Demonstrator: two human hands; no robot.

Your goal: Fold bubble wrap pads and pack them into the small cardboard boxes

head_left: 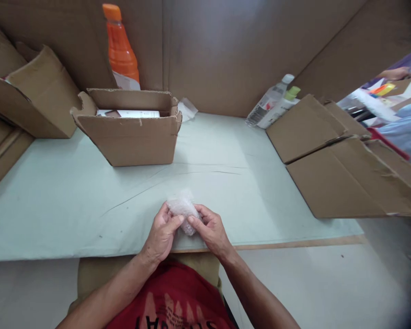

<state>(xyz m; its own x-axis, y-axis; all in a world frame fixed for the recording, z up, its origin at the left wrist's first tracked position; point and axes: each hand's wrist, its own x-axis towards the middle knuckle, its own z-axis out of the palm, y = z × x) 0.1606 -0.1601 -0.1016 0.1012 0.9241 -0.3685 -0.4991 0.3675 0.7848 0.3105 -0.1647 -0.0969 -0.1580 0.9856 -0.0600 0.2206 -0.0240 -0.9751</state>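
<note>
Bubble-wrap bundle (183,209) — small, translucent, crumpled — in the closed grip of left hand (162,233) and right hand (210,230).

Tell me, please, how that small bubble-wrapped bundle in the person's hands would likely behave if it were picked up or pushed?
The bubble-wrapped bundle probably feels light and squashy: the left hand and right hand pinch it with fingertips alone. Its lumpy, uneven shape suggests it would slide or flop rather than roll on the table cover. What is inside is hidden, so fragility cannot be judged.
</note>
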